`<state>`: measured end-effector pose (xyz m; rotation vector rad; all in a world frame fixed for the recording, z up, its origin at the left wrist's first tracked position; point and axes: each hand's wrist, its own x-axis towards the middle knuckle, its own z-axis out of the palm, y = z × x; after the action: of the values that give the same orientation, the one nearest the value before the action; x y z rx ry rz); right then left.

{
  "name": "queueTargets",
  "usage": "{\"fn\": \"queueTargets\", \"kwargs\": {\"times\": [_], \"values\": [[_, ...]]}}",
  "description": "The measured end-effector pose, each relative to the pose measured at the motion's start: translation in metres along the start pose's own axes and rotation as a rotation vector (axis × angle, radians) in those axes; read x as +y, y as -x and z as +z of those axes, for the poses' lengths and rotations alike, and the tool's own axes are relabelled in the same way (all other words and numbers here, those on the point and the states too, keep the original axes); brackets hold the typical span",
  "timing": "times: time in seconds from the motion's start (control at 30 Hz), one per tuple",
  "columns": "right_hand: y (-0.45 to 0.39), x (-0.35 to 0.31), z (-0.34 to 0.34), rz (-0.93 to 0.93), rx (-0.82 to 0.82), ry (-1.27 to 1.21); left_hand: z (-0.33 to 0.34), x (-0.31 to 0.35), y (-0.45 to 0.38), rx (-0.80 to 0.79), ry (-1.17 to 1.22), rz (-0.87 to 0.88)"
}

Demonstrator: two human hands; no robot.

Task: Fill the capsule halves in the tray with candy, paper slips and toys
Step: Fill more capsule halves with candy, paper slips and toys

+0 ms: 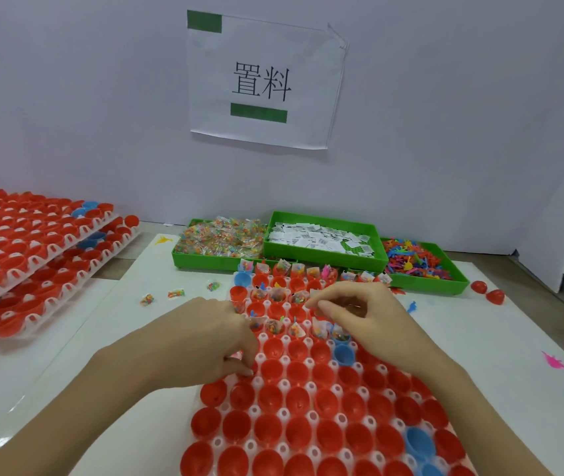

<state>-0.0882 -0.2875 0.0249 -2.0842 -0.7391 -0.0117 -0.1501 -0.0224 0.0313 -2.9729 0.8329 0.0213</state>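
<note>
While both curl over tray (pixel 311 400) | left hand (pixel 205 341), right hand (pixel 359 310) pinch unclear

My white table (pixel 77 341) carries the capsule tray (pixel 311 386) in front of me, three green bins (pixel 321 262) behind it, stacked filled trays (pixel 33 255) at left, loose candy packets (pixel 176 293), two red capsule halves (pixel 486 292) and a pink toy (pixel 555 361) at right

wall sign (pixel 263 80) | txt "置料" | slips' barcodes unreadable
</note>
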Motion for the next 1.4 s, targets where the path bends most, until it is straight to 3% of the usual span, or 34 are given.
{"fn": "queueTargets", "kwargs": {"times": [0.3, 0.43, 0.5, 0.63, 0.83, 1.03, 1.2, 1.3, 1.4], "values": [[0.009, 0.024, -0.016, 0.067, 0.172, -0.173, -0.015, -0.015, -0.003, 0.070, 0.257, 0.022], [0.012, 0.026, -0.024, 0.080, 0.223, -0.258, -0.015, -0.042, -0.029, 0.301, 0.452, -0.131], [0.012, 0.028, -0.026, 0.090, 0.241, -0.287, -0.006, -0.061, -0.053, 0.400, 0.374, -0.267], [0.013, 0.030, -0.025, 0.103, 0.255, -0.303, 0.019, -0.098, -0.097, 0.441, 0.186, -0.456], [0.014, 0.031, -0.029, 0.101, 0.269, -0.297, 0.028, -0.127, -0.117, 0.285, 0.065, -0.347], [0.013, 0.032, -0.029, 0.103, 0.280, -0.287, 0.025, -0.119, -0.121, 0.383, 0.021, -0.312], [0.013, 0.033, -0.027, 0.105, 0.271, -0.268, 0.024, -0.113, -0.117, 0.359, -0.085, -0.306], [0.013, 0.033, -0.028, 0.104, 0.276, -0.256, 0.022, -0.108, -0.108, 0.535, -0.201, -0.270], [0.014, 0.034, -0.032, 0.107, 0.291, -0.263, 0.017, -0.100, -0.101, 0.788, -0.141, -0.301]]}}
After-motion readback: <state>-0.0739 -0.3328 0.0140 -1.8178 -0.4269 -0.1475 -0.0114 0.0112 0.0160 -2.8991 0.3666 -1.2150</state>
